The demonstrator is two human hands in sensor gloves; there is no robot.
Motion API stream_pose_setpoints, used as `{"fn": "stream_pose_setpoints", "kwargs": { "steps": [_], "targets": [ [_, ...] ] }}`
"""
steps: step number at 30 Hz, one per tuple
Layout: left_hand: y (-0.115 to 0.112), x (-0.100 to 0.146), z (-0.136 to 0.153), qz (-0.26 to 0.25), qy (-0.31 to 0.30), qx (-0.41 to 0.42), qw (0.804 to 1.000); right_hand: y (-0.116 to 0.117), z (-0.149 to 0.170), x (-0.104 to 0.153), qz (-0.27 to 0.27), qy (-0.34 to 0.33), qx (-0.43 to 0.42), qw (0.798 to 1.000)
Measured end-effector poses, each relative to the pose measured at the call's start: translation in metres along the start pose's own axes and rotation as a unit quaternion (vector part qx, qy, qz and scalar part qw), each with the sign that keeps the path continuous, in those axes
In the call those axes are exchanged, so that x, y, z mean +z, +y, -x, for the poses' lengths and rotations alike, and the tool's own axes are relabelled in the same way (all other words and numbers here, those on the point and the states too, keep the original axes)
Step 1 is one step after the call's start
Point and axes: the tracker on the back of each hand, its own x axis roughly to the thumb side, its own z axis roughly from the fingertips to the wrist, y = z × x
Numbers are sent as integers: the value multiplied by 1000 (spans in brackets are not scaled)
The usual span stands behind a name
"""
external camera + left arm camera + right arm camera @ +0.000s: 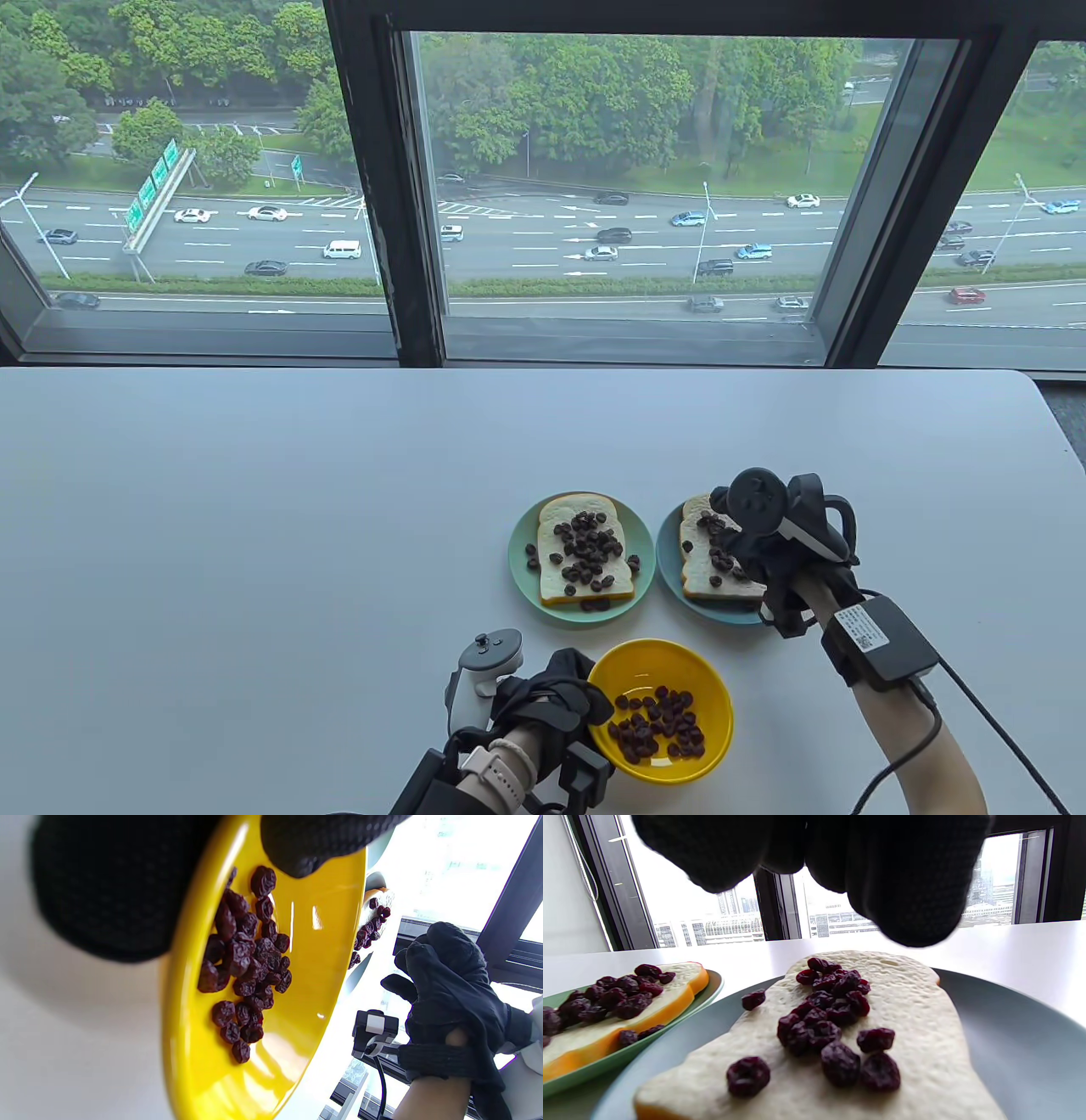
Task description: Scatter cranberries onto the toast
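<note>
Toast slices [585, 556]: 2; plates [522, 564]: 2; yellow bowl [708, 688]: 1, w/ cranberries [657, 726].

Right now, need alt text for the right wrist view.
Black gloved right hand hovers just above a white toast slice scattered with dark red dried cranberries on a grey-blue plate. At left, a second cranberry-topped toast slice lies on a green plate.

This looks like a room high up in an office-type building: a plain white counter [254, 526] stands against a dark-framed window [382, 212], beyond which a multi-lane highway [543, 242] (busy with cars) and trees lie far below.
</note>
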Motion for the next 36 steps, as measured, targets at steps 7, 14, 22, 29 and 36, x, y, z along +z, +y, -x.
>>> {"fn": "stream_pose_setpoints", "kwargs": {
  "steps": [7, 14, 22, 29, 36],
  "targets": [
    [1, 0, -1, -7, -9, 1, 1000, -7, -53, 67, -64, -158, -73, 983],
    [-2, 1, -3, -4, -20, -1, 1000, 13, -105, 112, -158, -254, -5, 954],
    [-8, 7, -9, -13, -36, -21, 999, 45, -120, 127, -251, -261, 72, 930],
    [-13, 7, -3, 0, -37, -4, 999, 54, -134, 138, -108, -274, 152, 943],
    [-18, 5, -2, 8, -32, -7, 999, 53, -139, 144, -76, -295, 173, 937]
  ]
}}
